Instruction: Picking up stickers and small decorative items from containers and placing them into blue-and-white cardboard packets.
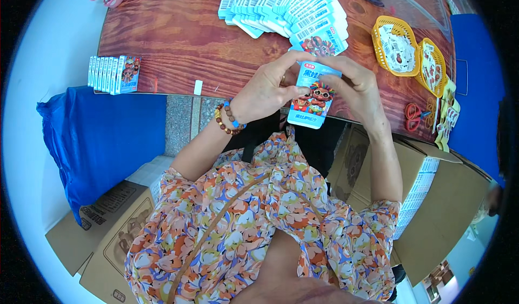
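Observation:
Both hands hold one small light-blue carton (313, 96) with a cartoon figure on its front, just off the near edge of the wooden table (178, 39). My left hand (267, 87), with bead bracelets on the wrist, grips its left side and top. My right hand (357, 85) pinches its upper right corner. A fanned stack of flat unfolded cartons (286, 6) lies on the table just beyond the hands.
A row of finished upright cartons (114, 74) stands at the table's left edge. Two yellow baskets (411, 50) with small packets and red scissors (416, 114) sit at the right. Cardboard boxes (438, 196) stand on the floor at both sides, and blue cloth (102, 136) hangs at left.

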Demonstrator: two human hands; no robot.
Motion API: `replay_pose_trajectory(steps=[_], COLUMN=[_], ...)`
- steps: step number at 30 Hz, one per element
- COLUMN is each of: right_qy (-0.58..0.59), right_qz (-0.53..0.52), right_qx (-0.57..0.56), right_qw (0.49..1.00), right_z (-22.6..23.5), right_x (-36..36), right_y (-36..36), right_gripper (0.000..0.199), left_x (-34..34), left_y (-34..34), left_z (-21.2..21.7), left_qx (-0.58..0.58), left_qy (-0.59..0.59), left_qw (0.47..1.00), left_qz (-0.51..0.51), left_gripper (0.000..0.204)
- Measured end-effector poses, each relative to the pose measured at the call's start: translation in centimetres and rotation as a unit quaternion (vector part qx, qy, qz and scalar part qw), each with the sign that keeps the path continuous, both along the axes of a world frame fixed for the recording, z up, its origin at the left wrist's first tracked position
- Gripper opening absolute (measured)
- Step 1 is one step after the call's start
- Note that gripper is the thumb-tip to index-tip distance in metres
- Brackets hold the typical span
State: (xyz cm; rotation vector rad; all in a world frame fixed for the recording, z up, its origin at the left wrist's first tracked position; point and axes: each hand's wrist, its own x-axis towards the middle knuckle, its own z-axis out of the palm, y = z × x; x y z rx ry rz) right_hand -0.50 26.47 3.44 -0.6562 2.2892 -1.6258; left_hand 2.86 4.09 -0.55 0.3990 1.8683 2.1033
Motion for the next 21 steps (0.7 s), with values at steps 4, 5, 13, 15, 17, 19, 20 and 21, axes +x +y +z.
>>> replay_pose_trajectory(steps=[4,5,13,15,17,19,20,21], right_qy=[-0.2,-0.296,-0.471,-0.466,-0.443,-0.412,-0.295,-0.17], right_qz=[-0.132,-0.205,-0.082,-0.104,-0.092,-0.08,-0.027,0.029], right_qx=[-0.162,-0.303,-0.412,-0.411,-0.284,-0.151,-0.064,0.023], right_qw=[0.957,0.882,0.776,0.777,0.845,0.895,0.953,0.985], right_z=[-2.2,-3.0,-4.3,-3.6,-1.7,0.2,0.9,1.6], right_x=[-1.7,-2.4,-1.1,-1.4,-3.1,-5.5,-7.7,-10.0], right_y=[0.7,0.8,-5.3,-6.3,-6.5,-6.3,-5.9,-6.0], right_gripper=[0.031,0.031,0.028,0.026,0.024,0.023,0.02,0.018], left_x=[-1.4,-1.7,-1.6,-2.6,-3.0,-3.6,-4.2,-4.9], left_y=[-0.8,-1.0,0.9,-0.4,-1.0,-2.3,-3.0,-3.6], left_z=[1.3,1.9,0.3,0.3,1.1,2.1,1.9,1.8], left_qx=[0.043,0.065,-0.23,-0.21,-0.194,-0.124,-0.134,-0.133], left_qy=[-0.034,-0.092,0.321,0.313,0.301,0.147,0.218,0.219], left_qw=[0.996,0.983,0.888,0.901,0.904,0.96,0.939,0.938], left_qz=[0.074,0.146,0.236,0.216,0.232,0.201,0.231,0.235], left_gripper=[0.055,0.054,0.103,0.103,0.091,0.084,0.078,0.078])
